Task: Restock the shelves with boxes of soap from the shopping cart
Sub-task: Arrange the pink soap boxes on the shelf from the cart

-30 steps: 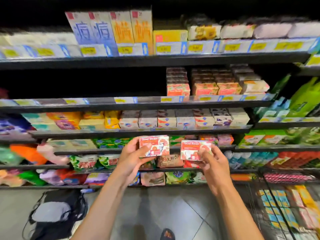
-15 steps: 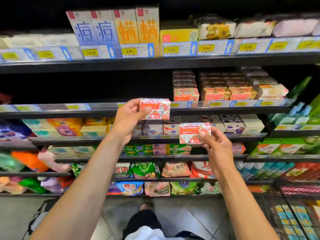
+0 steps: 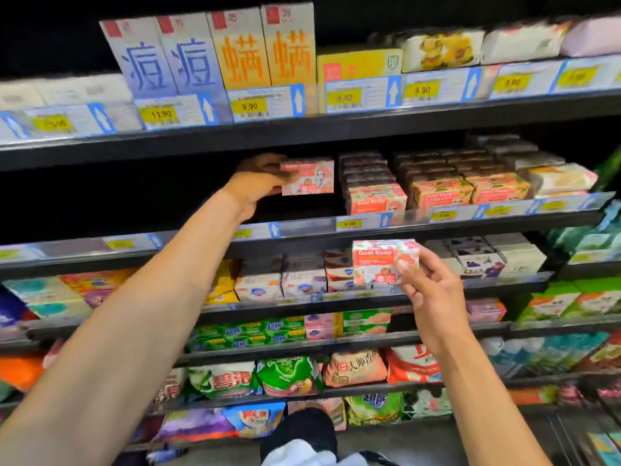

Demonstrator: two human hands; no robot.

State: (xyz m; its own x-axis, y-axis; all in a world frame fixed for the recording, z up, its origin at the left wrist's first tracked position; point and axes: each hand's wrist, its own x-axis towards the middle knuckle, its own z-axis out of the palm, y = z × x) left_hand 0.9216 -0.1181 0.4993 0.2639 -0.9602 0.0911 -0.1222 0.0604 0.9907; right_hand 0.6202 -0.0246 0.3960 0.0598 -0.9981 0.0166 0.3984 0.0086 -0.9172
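Soap box [image 3: 307, 176] between left fingers [image 3: 268, 169]

We read "Goal Soap" on box [image 3: 385, 262] in right hand [image 3: 433, 297]; price tags above left hand [image 3: 258, 183]: 13.90 [image 3: 161, 115], 9.90 [image 3: 249, 105].

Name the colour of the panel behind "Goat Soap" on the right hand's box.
Red-orange, on the white floral soap box; head view.

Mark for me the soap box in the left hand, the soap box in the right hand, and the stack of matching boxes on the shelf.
Left-hand soap box [image 3: 311, 176], head view: front face.
Right-hand soap box [image 3: 378, 260], head view: front face, under the name.
Shelf stack [image 3: 376, 201], head view: front box's face.
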